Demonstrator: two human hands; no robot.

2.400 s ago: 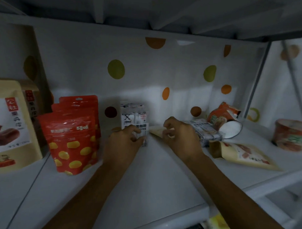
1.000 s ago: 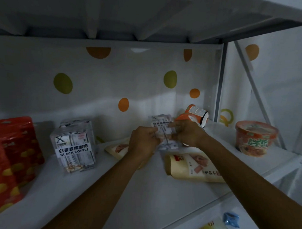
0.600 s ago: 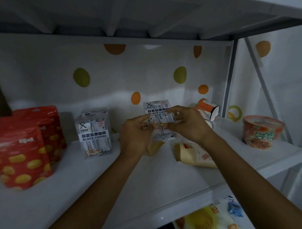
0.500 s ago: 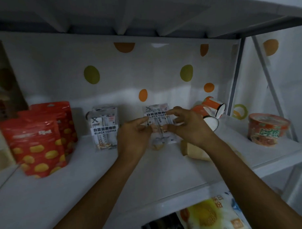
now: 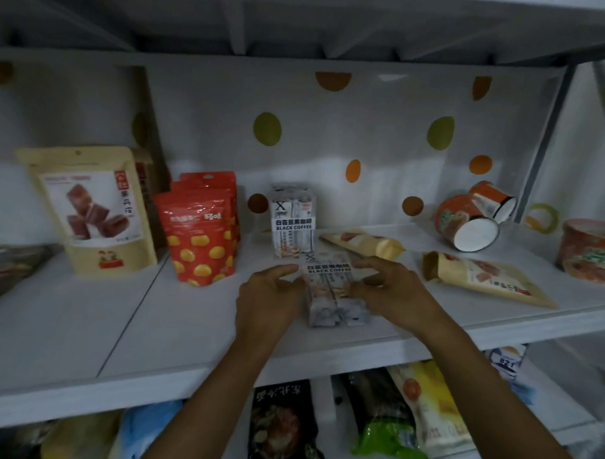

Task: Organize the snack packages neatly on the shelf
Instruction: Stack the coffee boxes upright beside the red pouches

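Observation:
A clear black coffee box (image 5: 333,292) stands on the white shelf (image 5: 174,331), directly in front of a second black coffee box (image 5: 292,224). My left hand (image 5: 268,296) grips its left side and my right hand (image 5: 391,292) grips its right side. Left of them stand red snack pouches (image 5: 200,231) and a tan pouch (image 5: 89,208). Two tan pouches (image 5: 481,275) (image 5: 362,241) lie flat on the right.
Orange cups (image 5: 466,221) lie tipped over at the back right, and a noodle bowl (image 5: 590,248) stands at the far right. A lower shelf holds several packages (image 5: 400,421). A metal post (image 5: 544,145) rises at the shelf's right end.
Both hands carried the coffee box from the right side, lowered it, and set it on the shelf in front of the other coffee box. The camera view shifted left and down.

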